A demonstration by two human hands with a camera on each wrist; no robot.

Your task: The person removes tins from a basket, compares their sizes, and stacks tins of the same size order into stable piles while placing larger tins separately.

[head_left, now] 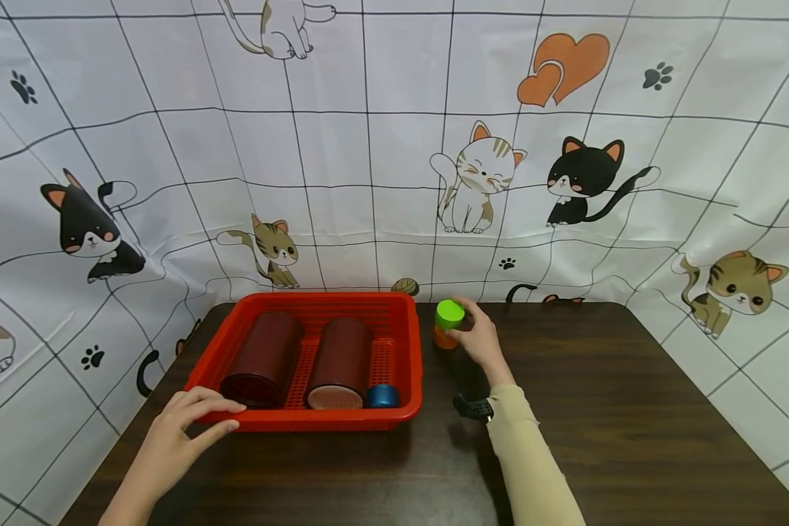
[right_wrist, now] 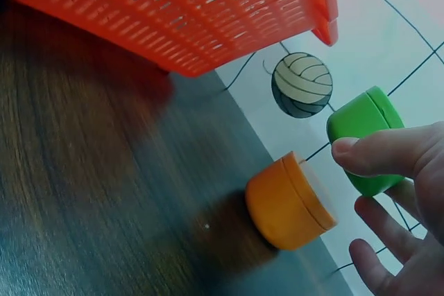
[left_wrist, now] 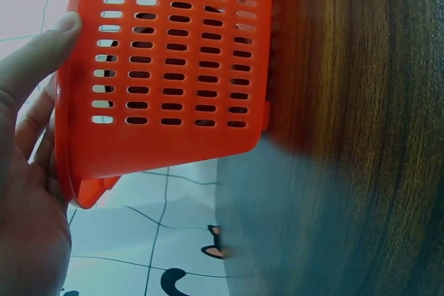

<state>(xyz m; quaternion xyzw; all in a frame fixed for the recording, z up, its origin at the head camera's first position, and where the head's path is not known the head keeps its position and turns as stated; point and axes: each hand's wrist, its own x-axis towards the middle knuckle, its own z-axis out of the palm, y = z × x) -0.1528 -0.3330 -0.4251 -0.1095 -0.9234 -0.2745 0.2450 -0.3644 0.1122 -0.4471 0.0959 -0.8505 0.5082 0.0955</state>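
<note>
My left hand (head_left: 179,437) grips the near left corner of a red plastic basket (head_left: 309,421), thumb outside the rim and fingers over it. Inside the basket lie two dark reddish-brown cylinders, one on the left (head_left: 266,354) and one in the middle (head_left: 342,354), with a small blue round container (head_left: 383,396) in the near right corner. To the right of the basket, my right hand (head_left: 481,342) pinches a small green round container (right_wrist: 364,119) between thumb and fingers. Just below it, an orange round container (right_wrist: 281,202) stands on the table, apart from the green one.
The dark wooden table (head_left: 598,424) extends to the right and front of the basket. Behind it hangs a white gridded sheet (head_left: 401,146) with cartoon cats. A black band (head_left: 473,408) circles the right wrist.
</note>
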